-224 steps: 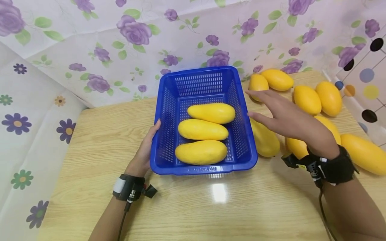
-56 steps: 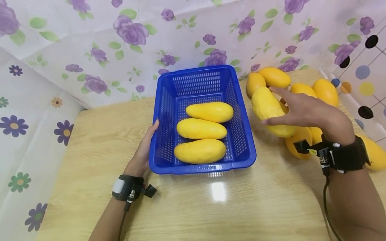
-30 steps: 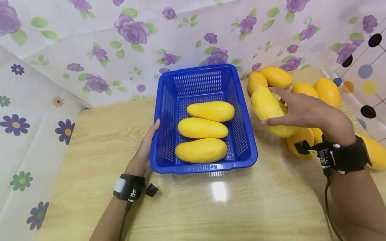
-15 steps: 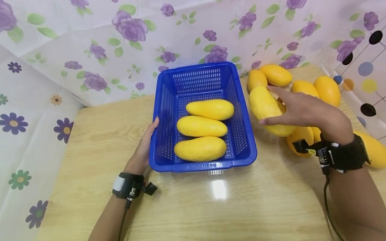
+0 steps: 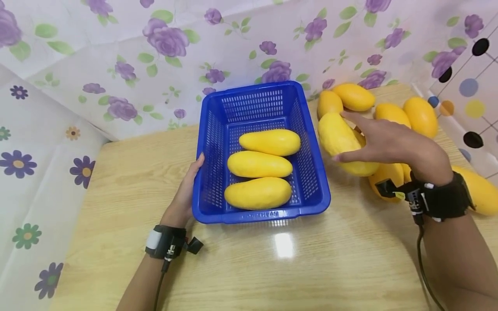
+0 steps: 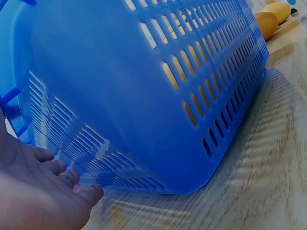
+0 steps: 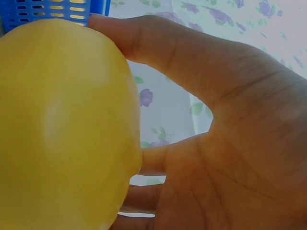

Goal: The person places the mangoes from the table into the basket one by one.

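My right hand (image 5: 393, 140) grips a long, lumpy yellow papaya (image 5: 338, 136), thumb on its near side and fingers round the far side. The right wrist view shows the papaya (image 7: 62, 124) large, with the thumb (image 7: 144, 38) against it. This fruit lies just right of a blue plastic basket (image 5: 268, 214) with slotted walls. Three similar papayas (image 5: 260, 164) lie side by side in the basket. At the basket's left side, my left hand (image 5: 183, 194) holds the rim; in the left wrist view its fingertips (image 6: 88, 194) rest near the outer wall.
Several orange-yellow mangoes (image 5: 421, 116) lie on the wooden table (image 5: 241, 268) at the right, some partly hidden behind my right hand. A larger yellow fruit (image 5: 476, 190) sits by the right wrist. A flowered cloth (image 5: 124, 73) stands behind the basket.
My right hand, earlier empty beside the basket's right rim, has taken hold of the papaya there. Over the last second it has shifted only slightly left. The left hand stays at the basket.
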The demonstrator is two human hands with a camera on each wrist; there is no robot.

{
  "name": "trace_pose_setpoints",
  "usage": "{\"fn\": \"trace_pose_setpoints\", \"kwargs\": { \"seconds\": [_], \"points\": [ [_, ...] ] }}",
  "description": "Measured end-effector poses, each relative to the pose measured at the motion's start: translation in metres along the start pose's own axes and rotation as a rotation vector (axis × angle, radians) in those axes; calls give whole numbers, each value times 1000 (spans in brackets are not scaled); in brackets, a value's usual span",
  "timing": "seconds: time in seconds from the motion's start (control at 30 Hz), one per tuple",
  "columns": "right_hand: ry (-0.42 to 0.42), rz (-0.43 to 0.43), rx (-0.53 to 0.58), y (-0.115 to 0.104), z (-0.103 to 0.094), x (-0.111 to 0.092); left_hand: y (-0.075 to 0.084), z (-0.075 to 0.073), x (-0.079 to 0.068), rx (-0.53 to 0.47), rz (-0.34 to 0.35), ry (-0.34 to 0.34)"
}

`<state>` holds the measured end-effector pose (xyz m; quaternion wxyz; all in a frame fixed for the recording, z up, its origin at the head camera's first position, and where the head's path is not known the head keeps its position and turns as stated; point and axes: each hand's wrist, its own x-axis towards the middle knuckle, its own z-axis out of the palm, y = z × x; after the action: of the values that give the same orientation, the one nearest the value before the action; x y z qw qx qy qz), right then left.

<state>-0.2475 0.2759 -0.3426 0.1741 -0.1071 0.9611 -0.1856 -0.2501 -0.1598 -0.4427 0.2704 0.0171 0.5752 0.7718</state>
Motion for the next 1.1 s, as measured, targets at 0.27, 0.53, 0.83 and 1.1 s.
{"fn": "trace_pose_setpoints", "kwargs": {
  "seconds": [0.27,0.53,0.83,1.1],
  "points": [
    [21,-9,15,1,-4,-2,-1,0,-2,5,17,-7],
    [33,-15,15,-3,-6,-2,-1,0,-1,17,38,-28],
    [53,-27,20,-4,-6,-4,-3,0,-1,7,30,-17],
    [63,-34,31,-6,-5,-5,-3,0,0,9,33,-12]
  ]
}}
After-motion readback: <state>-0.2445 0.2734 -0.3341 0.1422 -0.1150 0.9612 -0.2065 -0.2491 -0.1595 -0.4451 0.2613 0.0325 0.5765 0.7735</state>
